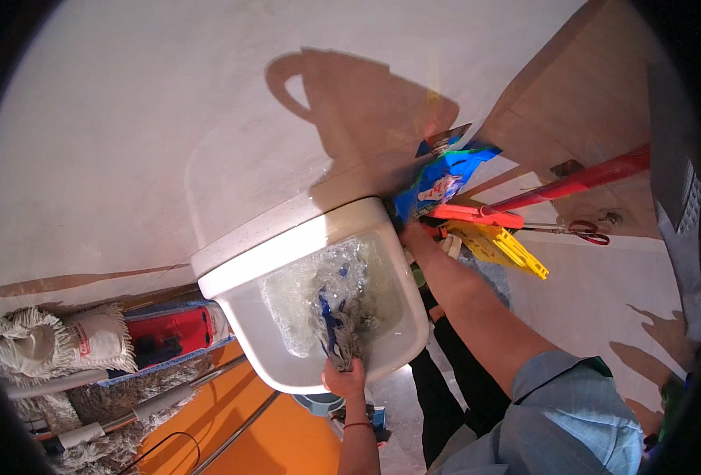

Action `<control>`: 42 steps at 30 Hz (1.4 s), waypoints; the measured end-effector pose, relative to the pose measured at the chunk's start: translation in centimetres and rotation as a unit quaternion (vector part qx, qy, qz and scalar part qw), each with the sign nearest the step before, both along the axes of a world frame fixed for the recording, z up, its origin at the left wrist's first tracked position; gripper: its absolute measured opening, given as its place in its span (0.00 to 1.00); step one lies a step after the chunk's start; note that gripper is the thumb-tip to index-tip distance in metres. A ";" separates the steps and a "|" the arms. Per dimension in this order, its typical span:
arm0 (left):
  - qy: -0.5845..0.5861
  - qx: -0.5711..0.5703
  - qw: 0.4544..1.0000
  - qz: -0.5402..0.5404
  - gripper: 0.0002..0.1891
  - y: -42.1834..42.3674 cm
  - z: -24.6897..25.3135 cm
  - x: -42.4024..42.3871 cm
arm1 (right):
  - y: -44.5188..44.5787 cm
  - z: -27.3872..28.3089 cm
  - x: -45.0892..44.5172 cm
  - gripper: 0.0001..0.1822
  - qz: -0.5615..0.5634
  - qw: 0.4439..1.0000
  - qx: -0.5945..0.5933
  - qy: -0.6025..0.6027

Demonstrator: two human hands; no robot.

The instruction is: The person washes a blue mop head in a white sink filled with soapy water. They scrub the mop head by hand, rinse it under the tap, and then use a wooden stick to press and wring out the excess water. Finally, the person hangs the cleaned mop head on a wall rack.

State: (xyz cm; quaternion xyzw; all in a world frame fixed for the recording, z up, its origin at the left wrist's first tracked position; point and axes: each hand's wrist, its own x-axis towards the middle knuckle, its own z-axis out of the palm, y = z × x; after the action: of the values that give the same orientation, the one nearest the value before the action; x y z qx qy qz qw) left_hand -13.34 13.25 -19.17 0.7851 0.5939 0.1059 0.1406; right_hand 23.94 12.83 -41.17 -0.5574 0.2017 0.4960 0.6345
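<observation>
A white ceramic sink (240, 332) stands before me with foamy, moving water (291, 303) in it. Lying in the water is a grey stringy mop head (359, 317) with blue strips. At the front rim, my left hand (346, 378) grips its near end. My right arm stretches along the sink's right side. My right hand (411, 233) is at the lower end of a blue printed plastic packet (439, 184). Its fingers are mostly hidden and blurred, so whether they hold the packet is unclear.
Right of the sink are a red handle (570, 181), a yellow plastic piece (505, 246) and red-handled scissors (588, 233). Flat mops (83, 341) with metal poles lie left, beside an orange surface (291, 433). A grey bucket (319, 404) sits under the sink's front. A wall rises behind.
</observation>
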 end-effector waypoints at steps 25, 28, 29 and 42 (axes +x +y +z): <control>-0.031 0.021 0.999 -0.012 0.23 0.2 -1.4 -1.2 | -14.4 8.5 -4.9 0.10 -0.023 0.988 0.067 0.140; -0.017 0.009 1.000 -0.021 0.22 0.6 -0.3 -0.7 | -16.9 14.0 -5.3 0.15 0.003 0.990 0.047 0.132; -0.013 0.011 0.999 -0.037 0.21 0.6 -0.4 -0.5 | -17.9 16.1 -5.3 0.16 0.008 0.991 0.039 0.126; 0.014 -0.016 1.000 -0.009 0.31 0.0 0.2 0.1 | -29.6 31.2 -6.4 0.36 0.460 0.865 -0.085 -0.182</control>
State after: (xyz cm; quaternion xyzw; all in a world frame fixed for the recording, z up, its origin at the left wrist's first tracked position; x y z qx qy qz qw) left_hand -13.25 13.26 -18.94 0.7896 0.5901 0.0847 0.1456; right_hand 17.57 -16.76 -10.00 -0.7190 -0.1549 0.6023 0.3103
